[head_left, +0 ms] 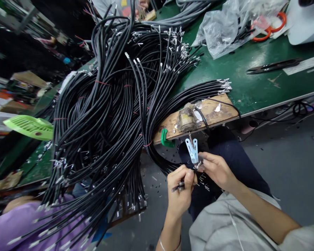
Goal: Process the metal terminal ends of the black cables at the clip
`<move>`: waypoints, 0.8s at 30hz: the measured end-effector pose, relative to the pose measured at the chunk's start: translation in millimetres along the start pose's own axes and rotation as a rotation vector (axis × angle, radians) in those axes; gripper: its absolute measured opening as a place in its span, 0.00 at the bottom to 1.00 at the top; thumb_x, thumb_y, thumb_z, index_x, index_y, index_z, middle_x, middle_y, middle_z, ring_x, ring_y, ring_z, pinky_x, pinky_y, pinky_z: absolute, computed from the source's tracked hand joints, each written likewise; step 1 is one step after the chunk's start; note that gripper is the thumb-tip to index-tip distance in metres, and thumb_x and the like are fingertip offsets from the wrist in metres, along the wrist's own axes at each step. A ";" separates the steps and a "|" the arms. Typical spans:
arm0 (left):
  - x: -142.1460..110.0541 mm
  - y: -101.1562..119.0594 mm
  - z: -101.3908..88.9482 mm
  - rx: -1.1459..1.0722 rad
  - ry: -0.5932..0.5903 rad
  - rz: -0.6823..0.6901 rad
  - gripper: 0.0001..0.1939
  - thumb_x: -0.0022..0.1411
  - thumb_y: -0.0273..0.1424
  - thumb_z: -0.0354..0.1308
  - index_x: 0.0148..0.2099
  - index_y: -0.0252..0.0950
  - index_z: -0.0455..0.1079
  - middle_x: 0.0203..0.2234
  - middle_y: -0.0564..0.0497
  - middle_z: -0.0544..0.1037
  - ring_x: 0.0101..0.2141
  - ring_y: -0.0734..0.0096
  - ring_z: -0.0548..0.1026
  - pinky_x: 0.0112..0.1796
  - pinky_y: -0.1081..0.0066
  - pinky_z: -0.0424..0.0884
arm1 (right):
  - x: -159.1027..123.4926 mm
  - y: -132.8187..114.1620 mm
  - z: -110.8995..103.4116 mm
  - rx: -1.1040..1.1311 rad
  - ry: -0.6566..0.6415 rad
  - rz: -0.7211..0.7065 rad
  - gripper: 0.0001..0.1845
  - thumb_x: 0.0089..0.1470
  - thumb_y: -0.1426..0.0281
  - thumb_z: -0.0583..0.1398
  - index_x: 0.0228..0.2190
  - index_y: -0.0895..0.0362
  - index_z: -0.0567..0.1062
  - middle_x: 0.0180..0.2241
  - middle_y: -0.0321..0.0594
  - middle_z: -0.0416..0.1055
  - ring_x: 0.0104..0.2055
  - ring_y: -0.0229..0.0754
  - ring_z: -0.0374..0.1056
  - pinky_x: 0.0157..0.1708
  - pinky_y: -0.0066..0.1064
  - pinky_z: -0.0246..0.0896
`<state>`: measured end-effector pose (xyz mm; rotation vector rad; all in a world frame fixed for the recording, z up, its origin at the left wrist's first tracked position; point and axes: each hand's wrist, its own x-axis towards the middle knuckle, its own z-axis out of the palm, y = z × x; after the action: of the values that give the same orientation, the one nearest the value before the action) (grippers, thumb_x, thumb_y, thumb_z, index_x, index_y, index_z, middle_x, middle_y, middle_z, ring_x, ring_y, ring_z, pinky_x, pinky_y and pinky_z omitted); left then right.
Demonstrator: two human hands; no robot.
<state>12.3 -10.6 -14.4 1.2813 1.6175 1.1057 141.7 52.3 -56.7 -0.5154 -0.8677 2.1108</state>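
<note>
My left hand (181, 186) is closed in a fist around a black cable end (178, 187) that pokes out below my fingers. My right hand (216, 169) pinches the same cable's tip just under a light blue clip tool (193, 150) that hangs from a lump of taped fixture (186, 118) on a wooden board (211, 113). Both hands meet over my lap, below the bench edge. A huge pile of black cables with metal tips (107, 115) spills from the bench to the left of my hands.
The green bench (251, 80) carries black snips (273, 65), a clear plastic bag (225, 26) and orange-handled scissors (270, 28). A green clamp (164, 138) grips the board. A green fan (30, 127) sits left. A person's purple sleeve (13, 226) shows at lower left.
</note>
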 end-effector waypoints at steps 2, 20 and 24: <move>1.0 2.9 -2.1 -0.024 -0.032 -0.052 0.23 0.67 0.35 0.50 0.20 0.33 0.62 0.16 0.56 0.61 0.15 0.83 0.58 0.18 0.78 0.53 | 1.9 -3.8 -3.6 -0.102 -0.051 -0.038 0.13 0.54 0.62 0.63 0.37 0.59 0.74 0.31 0.38 0.66 0.33 0.37 0.62 0.36 0.29 0.60; 6.2 -9.3 -2.3 -0.073 0.095 0.115 0.12 0.56 0.34 0.63 0.24 0.34 0.71 0.19 0.55 0.65 0.21 0.77 0.62 0.23 0.75 0.56 | -1.6 8.3 10.1 0.204 0.027 0.196 0.17 0.49 0.59 0.66 0.26 0.60 0.70 0.22 0.32 0.61 0.25 0.32 0.56 0.27 0.25 0.53; 3.8 -10.5 -7.0 -0.069 0.032 0.027 0.14 0.60 0.36 0.59 0.25 0.33 0.72 0.19 0.54 0.66 0.20 0.77 0.62 0.22 0.74 0.55 | -1.9 9.1 -2.5 -0.002 0.124 0.060 0.12 0.55 0.62 0.62 0.31 0.60 0.73 0.26 0.35 0.65 0.28 0.34 0.59 0.30 0.27 0.56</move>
<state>1.9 -9.2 -22.3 1.2501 1.5759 1.1938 139.8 47.6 -64.9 -0.6737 -0.7925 2.1074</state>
